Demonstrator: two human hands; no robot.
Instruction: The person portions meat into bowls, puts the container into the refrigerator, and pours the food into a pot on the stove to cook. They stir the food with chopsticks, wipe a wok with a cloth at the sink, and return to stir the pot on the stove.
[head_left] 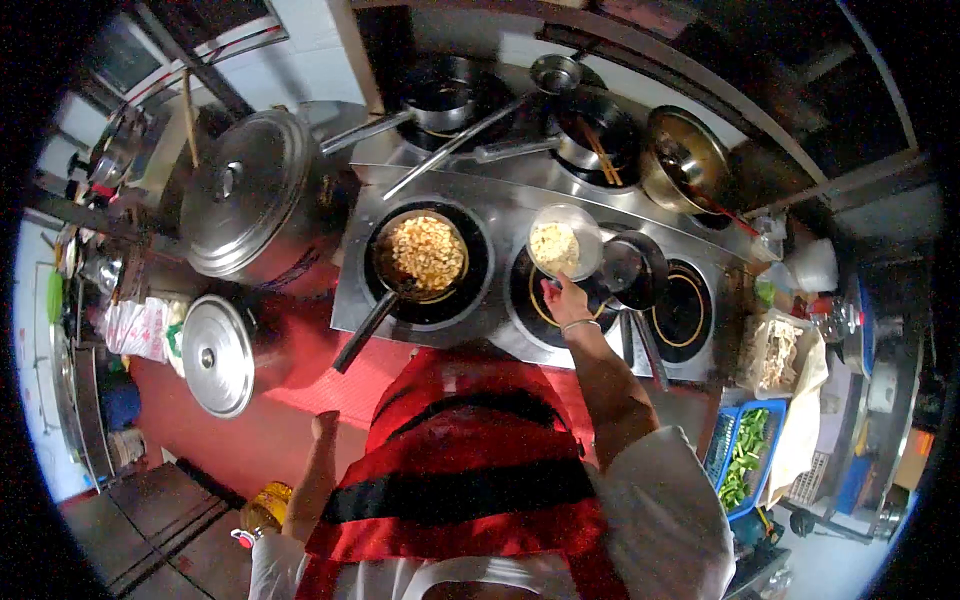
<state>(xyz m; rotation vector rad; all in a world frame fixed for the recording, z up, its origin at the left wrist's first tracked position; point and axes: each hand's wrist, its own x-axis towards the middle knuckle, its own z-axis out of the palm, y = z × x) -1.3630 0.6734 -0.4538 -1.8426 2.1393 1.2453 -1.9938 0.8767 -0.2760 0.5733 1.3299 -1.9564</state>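
Note:
My right hand (568, 300) grips the near rim of a round clear bowl (590, 229) with pale yellow chopped food (554, 246) in it. The bowl is above the middle burner, beside a small dark pan (637, 268). On the left burner stands a frying pan (383, 258) with browned diced food (428, 252) in it; its black handle points toward me, untouched. My left hand (325, 426) is low at my left side, in front of the stove edge; its fingers are too unclear to read. An oil bottle (268, 506) shows beside my left forearm.
Lidded steel pots (245, 195) stand left of the stove. Pans, a ladle (440, 160), chopsticks (603, 158) and a metal bowl (685, 160) line the back. At the right are a tub of pale strips (776, 352) and a blue basket (718, 449) of green vegetables (746, 458).

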